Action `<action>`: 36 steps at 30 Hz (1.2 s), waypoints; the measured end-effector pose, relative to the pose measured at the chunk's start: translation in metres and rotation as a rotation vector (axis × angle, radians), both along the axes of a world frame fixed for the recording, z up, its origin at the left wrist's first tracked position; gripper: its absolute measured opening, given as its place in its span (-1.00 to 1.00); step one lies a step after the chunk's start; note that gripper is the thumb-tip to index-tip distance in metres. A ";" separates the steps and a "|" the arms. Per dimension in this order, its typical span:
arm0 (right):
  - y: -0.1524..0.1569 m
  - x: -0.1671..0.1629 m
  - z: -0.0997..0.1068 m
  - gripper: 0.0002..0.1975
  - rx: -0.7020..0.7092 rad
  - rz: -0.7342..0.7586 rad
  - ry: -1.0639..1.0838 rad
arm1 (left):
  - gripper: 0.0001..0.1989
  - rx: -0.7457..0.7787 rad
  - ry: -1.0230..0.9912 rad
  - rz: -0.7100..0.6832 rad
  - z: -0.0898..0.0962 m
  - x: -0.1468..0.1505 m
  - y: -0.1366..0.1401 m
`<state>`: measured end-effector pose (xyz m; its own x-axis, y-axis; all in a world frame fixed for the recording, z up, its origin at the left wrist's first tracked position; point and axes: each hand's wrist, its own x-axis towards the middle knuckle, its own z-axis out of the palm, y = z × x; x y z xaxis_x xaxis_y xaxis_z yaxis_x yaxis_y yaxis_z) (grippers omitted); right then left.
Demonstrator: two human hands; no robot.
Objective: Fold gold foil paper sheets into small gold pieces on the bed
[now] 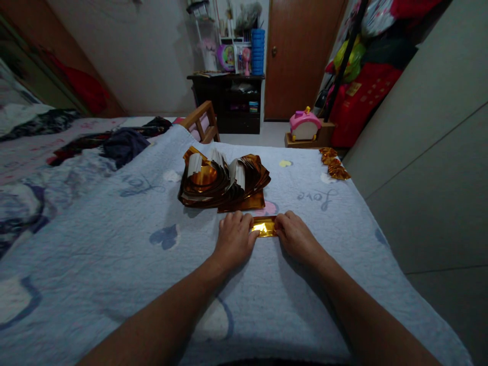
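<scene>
A strip of shiny gold foil paper [266,226] lies on the bed between my hands, a bright glare on its face. My left hand [235,235] grips its left end, thumb towards me and fingers along the far edge. On the right end, my right hand [296,236] pinches the foil with bent fingers. Just beyond, a thick curled stack of gold foil sheets [224,185] with pale backs rests on the bedsheet. One flat gold sheet [244,202] sticks out from under that stack towards my hands.
Crumpled gold foil pieces [334,163] sit at the bed's far right corner. The blue bedsheet [125,264] has hearts and lettering. Beyond stand a wooden chair [202,123], a dark cabinet [229,104] and a pink toy [305,125]. A pale wardrobe [430,168] borders the right side.
</scene>
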<state>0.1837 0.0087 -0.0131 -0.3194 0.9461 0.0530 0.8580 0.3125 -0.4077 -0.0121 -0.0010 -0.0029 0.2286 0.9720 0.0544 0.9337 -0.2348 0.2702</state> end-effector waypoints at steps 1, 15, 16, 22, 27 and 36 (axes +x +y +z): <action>0.000 0.000 0.000 -0.84 -0.007 0.001 -0.003 | -0.84 -0.009 0.000 0.014 0.000 -0.001 0.000; -0.015 -0.024 0.015 -0.65 0.066 -0.102 -0.184 | -0.87 -0.042 -0.031 0.013 -0.002 -0.002 0.002; -0.015 -0.025 0.015 -0.66 0.063 -0.107 -0.191 | -0.87 -0.040 -0.030 0.011 -0.002 -0.002 0.002; -0.013 -0.021 0.018 -0.73 0.041 -0.118 -0.215 | -0.86 -0.025 -0.032 0.006 -0.004 -0.003 0.002; -0.011 -0.011 0.022 -0.73 0.019 -0.136 -0.213 | -0.85 -0.024 -0.021 0.007 -0.005 -0.003 0.002; -0.003 0.013 0.013 -0.64 -0.022 -0.132 -0.175 | -0.86 -0.017 -0.045 0.000 -0.006 -0.004 0.002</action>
<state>0.1971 0.0053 -0.0001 -0.1948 0.9808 -0.0134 0.9492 0.1850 -0.2544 -0.0162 0.0010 -0.0086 0.2268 0.9728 0.0478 0.9204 -0.2301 0.3161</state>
